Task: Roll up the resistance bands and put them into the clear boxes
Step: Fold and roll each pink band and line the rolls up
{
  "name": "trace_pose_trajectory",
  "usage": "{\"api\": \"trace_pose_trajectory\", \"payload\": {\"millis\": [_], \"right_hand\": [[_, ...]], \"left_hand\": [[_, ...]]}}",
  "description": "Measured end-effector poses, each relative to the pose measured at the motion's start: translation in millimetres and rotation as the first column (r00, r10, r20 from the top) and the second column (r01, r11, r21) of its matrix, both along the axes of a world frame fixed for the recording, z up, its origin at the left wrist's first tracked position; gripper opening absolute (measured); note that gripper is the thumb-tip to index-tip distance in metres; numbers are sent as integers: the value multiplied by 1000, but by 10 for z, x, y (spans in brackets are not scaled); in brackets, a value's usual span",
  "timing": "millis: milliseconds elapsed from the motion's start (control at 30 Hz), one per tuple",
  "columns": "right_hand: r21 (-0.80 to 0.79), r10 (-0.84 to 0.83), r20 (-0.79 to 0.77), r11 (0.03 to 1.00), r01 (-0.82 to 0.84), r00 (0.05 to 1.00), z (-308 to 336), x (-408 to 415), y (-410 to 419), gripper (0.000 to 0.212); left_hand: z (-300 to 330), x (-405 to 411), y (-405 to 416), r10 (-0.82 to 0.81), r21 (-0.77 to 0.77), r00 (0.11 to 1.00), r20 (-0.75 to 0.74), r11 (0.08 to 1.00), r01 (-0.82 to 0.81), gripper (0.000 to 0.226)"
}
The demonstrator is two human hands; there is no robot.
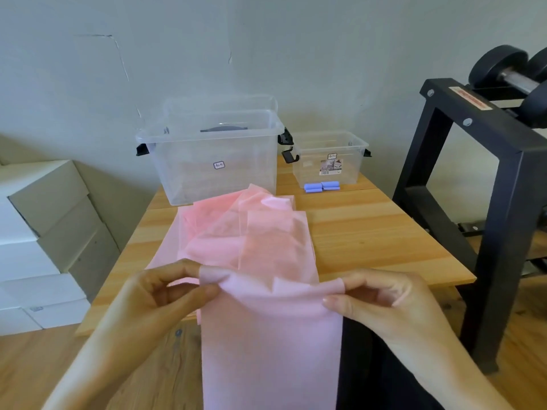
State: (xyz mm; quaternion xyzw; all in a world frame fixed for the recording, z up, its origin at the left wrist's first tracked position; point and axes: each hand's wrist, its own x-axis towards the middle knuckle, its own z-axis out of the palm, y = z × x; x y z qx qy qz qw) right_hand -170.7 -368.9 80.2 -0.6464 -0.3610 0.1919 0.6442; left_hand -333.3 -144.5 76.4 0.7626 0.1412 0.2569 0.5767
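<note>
- Pinching the pink resistance band (270,335) at its two edges: left hand (165,294) and right hand (384,300), fingers and thumbs curled round the sheet just above the table's (370,241) near edge.
- Hanging below the frame, lower end of the band cut off.
- Heaped loose behind the hands, no roll begun yet, judging by the folds.
- Lying rolled beside the small clear box (330,158), blue bands (322,186), not yet boxed.
- Seemingly empty, large clear box (210,155); dark shape behind it hard to make out.

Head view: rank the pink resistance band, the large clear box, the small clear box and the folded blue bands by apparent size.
1. pink resistance band, though nearness to the camera inflates it
2. large clear box
3. small clear box
4. folded blue bands
</note>
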Motion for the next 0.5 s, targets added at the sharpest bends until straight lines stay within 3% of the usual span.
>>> {"api": "trace_pose_trajectory", "payload": {"millis": [100, 167, 400, 500], "right_hand": [[10, -58, -112, 998, 59, 992, -71, 91, 83, 12], [43, -95, -160, 994, 103, 983, -36, 185, 117, 10], [-13, -235, -105, 972, 235, 966, -21, 848, 584, 6], [-71, -274, -119, 961, 267, 954, -195, 1204, 861, 5]], "left_hand": [[-50, 145, 13, 26, -52, 997, -73, 998, -30, 18], [14, 247, 37, 42, -48, 997, -63, 998, -46, 31], [49, 1084, 413, 190, -108, 978, -84, 974, -199, 4], [-106, 1481, 698, 206, -135, 967, -151, 964, -227, 13]]}}
